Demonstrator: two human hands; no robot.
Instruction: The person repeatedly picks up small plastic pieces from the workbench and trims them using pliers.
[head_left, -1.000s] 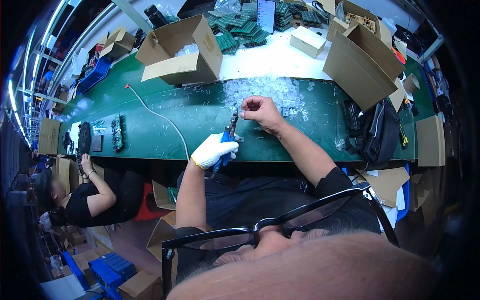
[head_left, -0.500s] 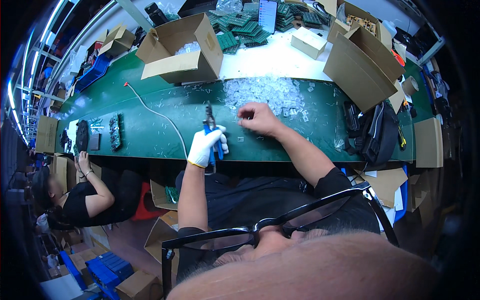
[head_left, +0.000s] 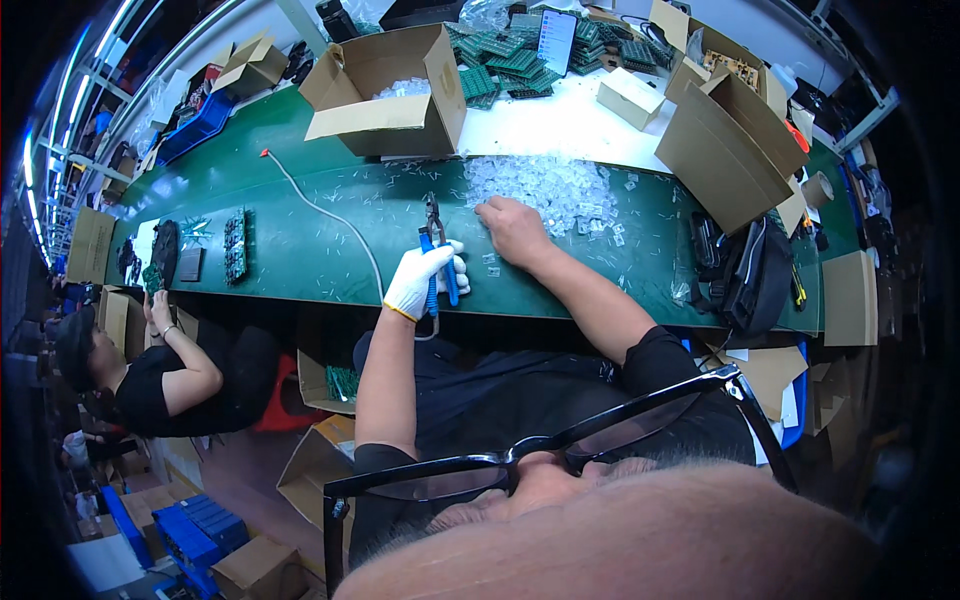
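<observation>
In a white glove, my left hand (head_left: 424,280) is closed round the blue handles of a pair of pliers (head_left: 434,232), whose metal jaws point away from me. My bare right hand (head_left: 516,230) is at the near left edge of a heap of small clear plastic pieces (head_left: 545,190). Its fingers are curled downward, and whether anything is between the fingertips is hidden. A couple of loose clear pieces (head_left: 491,264) lie on the green bench mat (head_left: 330,270) between my hands.
An open carton (head_left: 420,125) with clear pieces stands behind the pliers; another carton (head_left: 722,150) leans right of the heap. Green circuit boards (head_left: 510,60) and a phone (head_left: 556,42) are at the back. A grey hose (head_left: 330,212) crosses the mat. A co-worker (head_left: 170,380) sits at left.
My right hand has turned palm down and its fingers have moved to the heap's edge. Another clear piece now lies near the one on the mat. The whole view has shifted slightly.
</observation>
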